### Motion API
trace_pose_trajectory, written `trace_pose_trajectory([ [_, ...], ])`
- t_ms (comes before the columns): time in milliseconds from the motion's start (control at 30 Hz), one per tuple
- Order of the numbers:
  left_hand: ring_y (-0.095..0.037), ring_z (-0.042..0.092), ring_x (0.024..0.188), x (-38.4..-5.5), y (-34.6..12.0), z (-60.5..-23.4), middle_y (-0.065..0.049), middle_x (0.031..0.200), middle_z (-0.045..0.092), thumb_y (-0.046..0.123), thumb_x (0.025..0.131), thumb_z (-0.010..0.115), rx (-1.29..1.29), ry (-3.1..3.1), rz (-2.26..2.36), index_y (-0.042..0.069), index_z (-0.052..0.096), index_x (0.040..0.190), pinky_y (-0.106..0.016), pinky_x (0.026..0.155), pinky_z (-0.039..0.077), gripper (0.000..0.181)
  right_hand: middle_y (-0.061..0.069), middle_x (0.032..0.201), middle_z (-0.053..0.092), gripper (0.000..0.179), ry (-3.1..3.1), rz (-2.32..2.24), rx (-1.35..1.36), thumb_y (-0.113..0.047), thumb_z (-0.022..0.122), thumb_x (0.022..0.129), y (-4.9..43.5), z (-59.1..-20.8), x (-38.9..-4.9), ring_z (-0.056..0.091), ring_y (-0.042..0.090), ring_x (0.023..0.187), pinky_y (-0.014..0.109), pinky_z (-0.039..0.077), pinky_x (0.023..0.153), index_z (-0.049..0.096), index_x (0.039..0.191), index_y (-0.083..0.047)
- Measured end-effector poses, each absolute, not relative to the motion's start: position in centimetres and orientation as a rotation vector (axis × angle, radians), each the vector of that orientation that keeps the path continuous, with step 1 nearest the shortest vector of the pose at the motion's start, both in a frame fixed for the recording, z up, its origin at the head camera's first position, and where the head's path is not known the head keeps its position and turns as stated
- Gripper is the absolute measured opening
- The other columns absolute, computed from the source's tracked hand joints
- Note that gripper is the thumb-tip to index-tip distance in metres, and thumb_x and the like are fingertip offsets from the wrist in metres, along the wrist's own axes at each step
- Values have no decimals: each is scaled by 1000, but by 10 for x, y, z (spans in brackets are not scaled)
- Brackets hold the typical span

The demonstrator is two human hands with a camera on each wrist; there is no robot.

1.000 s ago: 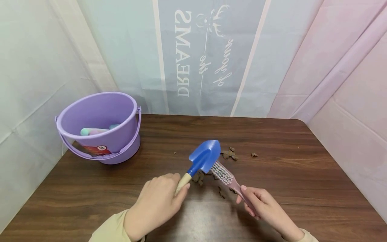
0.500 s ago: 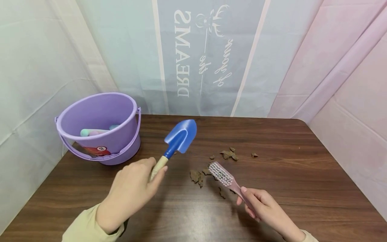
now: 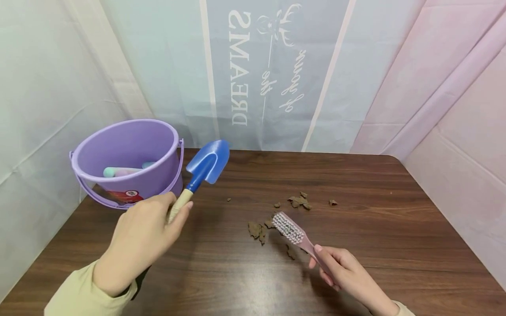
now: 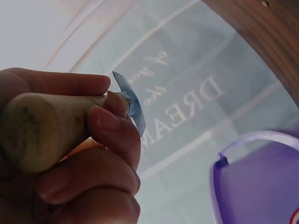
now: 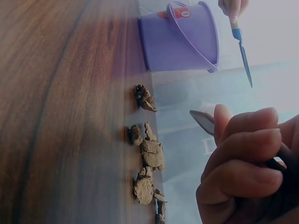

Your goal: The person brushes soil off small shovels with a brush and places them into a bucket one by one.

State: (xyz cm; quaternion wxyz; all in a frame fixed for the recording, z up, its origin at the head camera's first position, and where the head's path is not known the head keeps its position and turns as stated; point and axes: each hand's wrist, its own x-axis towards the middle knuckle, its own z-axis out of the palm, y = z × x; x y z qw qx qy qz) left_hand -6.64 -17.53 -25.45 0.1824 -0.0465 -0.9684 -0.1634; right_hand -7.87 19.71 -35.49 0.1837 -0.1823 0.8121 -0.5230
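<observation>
My left hand (image 3: pixel 140 235) grips the pale wooden handle of a small blue trowel (image 3: pixel 208 161), lifted in front of the bucket's right side. In the left wrist view, the fingers curl round that wooden handle (image 4: pixel 51 126). The right hand (image 3: pixel 344 267) holds a pink brush (image 3: pixel 290 228) by its handle, bristles turned up, over the table. Brown dry leaf-like scraps (image 3: pixel 257 230) lie just left of the brush head, and more scraps (image 3: pixel 299 202) lie beyond it. In the right wrist view, most of the brush is hidden behind the fingers.
A purple bucket (image 3: pixel 166 149) with its carrying handle hanging down stands at the left of the dark wooden table (image 3: pixel 379 210). Inside it are a mint-and-lilac object (image 3: pixel 122 171) and something bluish. Printed cloth (image 3: pixel 178 79) hangs behind the table.
My left hand has carried the trowel left and upward, away from the brush and towards the bucket. The right hand and brush have hardly moved. Scraps once behind the trowel now show.
</observation>
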Motion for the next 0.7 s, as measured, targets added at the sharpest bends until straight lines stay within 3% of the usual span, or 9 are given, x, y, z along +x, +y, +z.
trace_pose_trajectory([
  [533,-16,41,47,-68,-209,-231,3,52,43,40,91,58,49,-2742,-411,16,52,67,-31,41,28,34,-2,53,49,41,2303,-1449,-510,-21,32,105,198,-354,-80,42,-1,43,27,40,38,62,88,-1],
  [700,-18,44,51,-71,-222,-223,3,53,45,44,90,57,98,-2757,-410,16,57,72,-32,41,28,34,1,52,50,41,2300,-1456,-525,-20,31,105,198,-354,-80,42,-1,43,27,39,37,63,88,-1],
])
